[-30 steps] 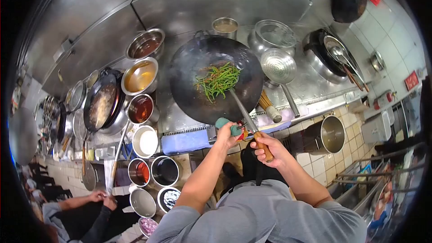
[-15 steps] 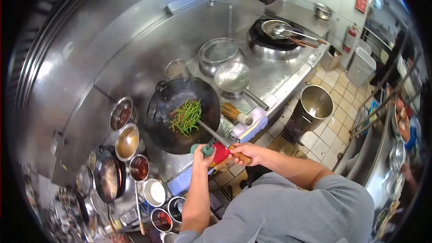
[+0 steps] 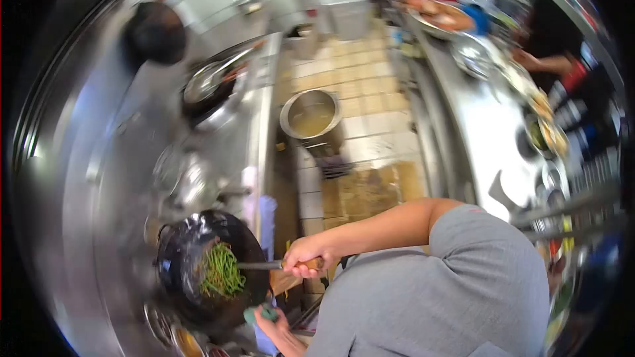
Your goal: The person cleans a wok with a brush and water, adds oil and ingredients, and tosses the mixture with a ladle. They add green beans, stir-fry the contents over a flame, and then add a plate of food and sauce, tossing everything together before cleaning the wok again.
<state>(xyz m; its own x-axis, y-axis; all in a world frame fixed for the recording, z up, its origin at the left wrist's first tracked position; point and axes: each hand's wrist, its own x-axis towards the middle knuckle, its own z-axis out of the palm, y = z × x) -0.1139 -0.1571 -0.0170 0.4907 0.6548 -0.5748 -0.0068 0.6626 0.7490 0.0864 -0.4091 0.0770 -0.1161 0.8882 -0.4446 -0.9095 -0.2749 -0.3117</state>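
A black wok stands at the lower left, with long green vegetables and small reddish bits in it. My right hand is closed around the wooden handle of a long metal cooking utensil. Its far end reaches into the greens, so I cannot tell whether it is a ladle or a spatula. My left hand grips a green cloth close to the wok's near edge. Whether a wok handle lies inside the cloth is hidden.
A perforated strainer rests beside the wok, and a second burner holds a pan with utensils. A tall metal pot stands in the aisle. Along the right runs a steel counter with food bowls; another person's arm is behind it.
My view has swung to the right, showing the aisle and the right counter. My hands have moved apart: the left is now lower than the right. Both keep their hold.
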